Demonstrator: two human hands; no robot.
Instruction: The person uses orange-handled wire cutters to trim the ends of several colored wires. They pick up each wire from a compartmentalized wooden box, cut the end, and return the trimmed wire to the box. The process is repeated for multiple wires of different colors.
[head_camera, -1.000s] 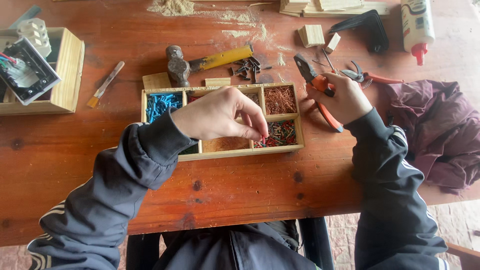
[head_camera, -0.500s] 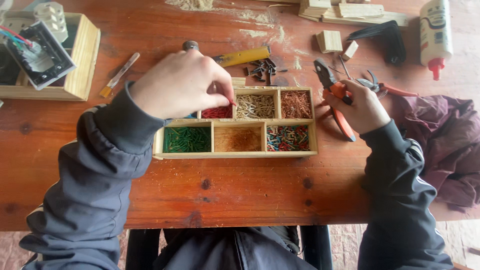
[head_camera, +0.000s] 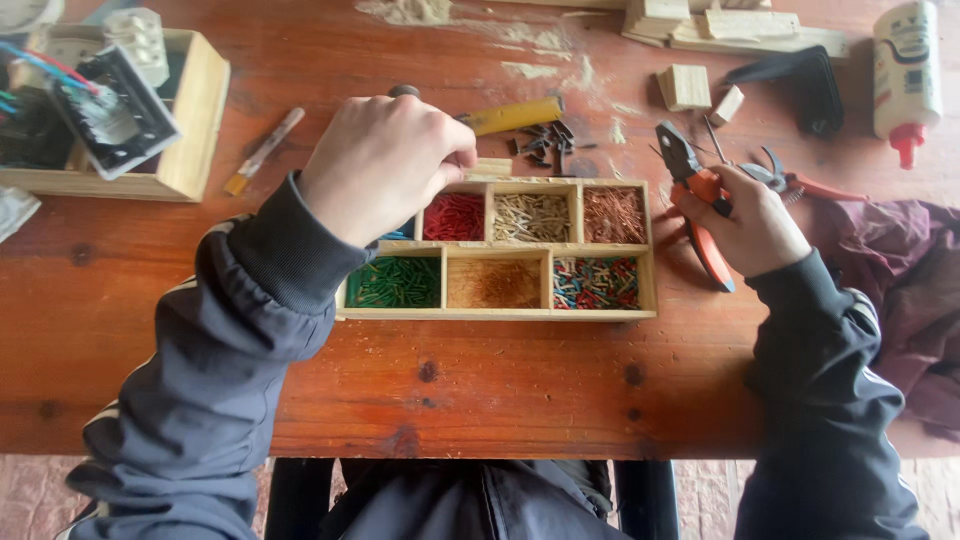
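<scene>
Shallow wooden tray (head_camera: 500, 313) of coloured wire bits sits mid-table; the left hand (head_camera: 385, 165) pinches closed above its red compartment, the right hand (head_camera: 750, 225) grips orange-handled pliers (head_camera: 700, 205). A snagged sleeve could tip the tray.

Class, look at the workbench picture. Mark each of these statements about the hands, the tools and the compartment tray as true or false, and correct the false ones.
1. The right hand holds orange-handled pliers. True.
2. The left hand rests flat on the table, far from the wooden tray. False: it hovers, fingers pinched, over the tray's upper left part.
3. The red pieces lie in an upper-row compartment. True.
4. The green pieces sit in the lower right compartment. False: they are in the lower left one.
5. A white glue bottle lies at the table's far right. True.
</scene>
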